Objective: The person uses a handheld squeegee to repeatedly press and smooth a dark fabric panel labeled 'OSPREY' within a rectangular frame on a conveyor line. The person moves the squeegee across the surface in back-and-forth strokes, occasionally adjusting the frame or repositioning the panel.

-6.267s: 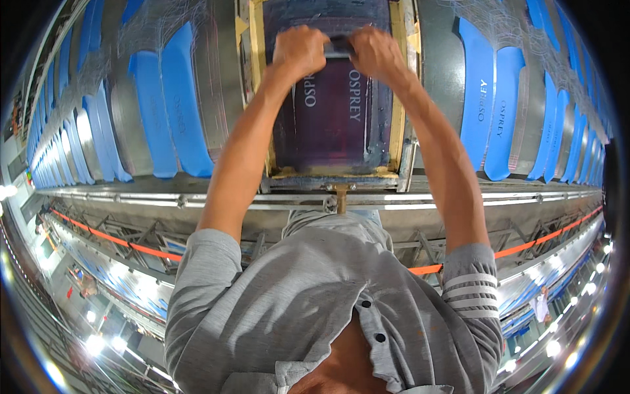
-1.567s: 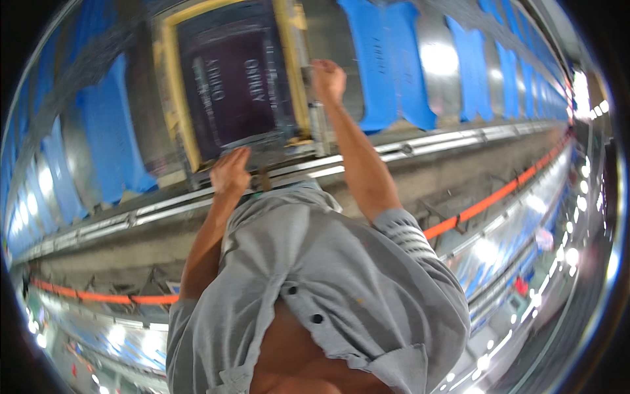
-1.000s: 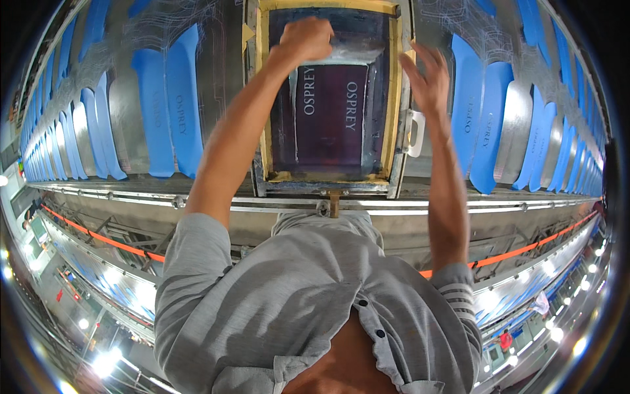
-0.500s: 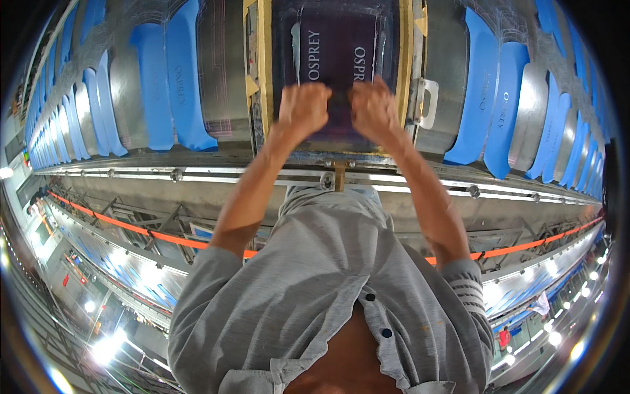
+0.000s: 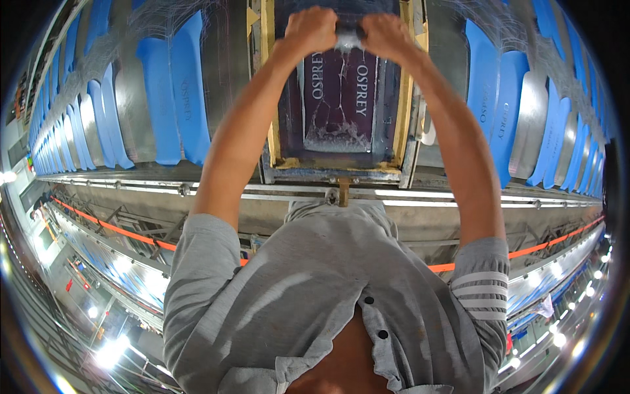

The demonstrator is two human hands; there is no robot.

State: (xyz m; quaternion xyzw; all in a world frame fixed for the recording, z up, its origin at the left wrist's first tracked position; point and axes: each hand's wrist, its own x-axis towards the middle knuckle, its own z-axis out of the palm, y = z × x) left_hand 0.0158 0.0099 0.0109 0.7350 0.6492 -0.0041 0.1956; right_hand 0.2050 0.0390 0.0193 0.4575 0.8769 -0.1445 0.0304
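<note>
Both my hands are closed side by side on a squeegee [image 5: 348, 41], mostly hidden by my fists, at the far part of a printing screen. My left hand [image 5: 311, 31] grips its left part and my right hand [image 5: 386, 36] its right part. The screen frame [image 5: 274, 141] is edged in yellowish tape and lies flat on the table. Its dark purple mesh [image 5: 333, 117] carries pale lettering in two columns. Whitish, patchy ink [image 5: 338, 139] lies across the near end of the mesh, with thin streaks running up the middle.
Blue cut fabric pieces [image 5: 190, 98] lie in rows on the long grey table, left and right [image 5: 508, 111] of the frame. A metal rail [image 5: 262, 196] runs along the near table edge. An orange strip [image 5: 147, 240] and another bright table lie beyond.
Both hands have moved away from me, from the near part of the screen to its far part. The near mesh and its whitish ink now show.
</note>
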